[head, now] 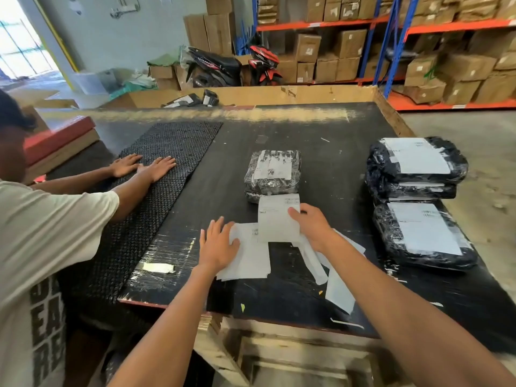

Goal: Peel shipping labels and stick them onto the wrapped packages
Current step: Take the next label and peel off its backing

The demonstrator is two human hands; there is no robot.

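A white shipping label (275, 219) stands lifted off a pile of label sheets (248, 255) on the black table (279, 297). My right hand (311, 226) pinches this label at its right edge. My left hand (219, 243) lies flat on the pile, fingers spread, pressing it down. Just beyond the label sits a black wrapped package (272, 174) with a paper under its wrap. At the right, wrapped packages with white labels on top lie in a stack (416, 166), and one more labelled package (424, 236) lies nearer to me.
Another person at the left rests both hands (145, 167) on a black bubble-wrap sheet (156, 185). Peeled backing strips (337, 286) lie under my right forearm. Shelves of cardboard boxes (418, 51) and parked scooters (223, 65) stand beyond the table.
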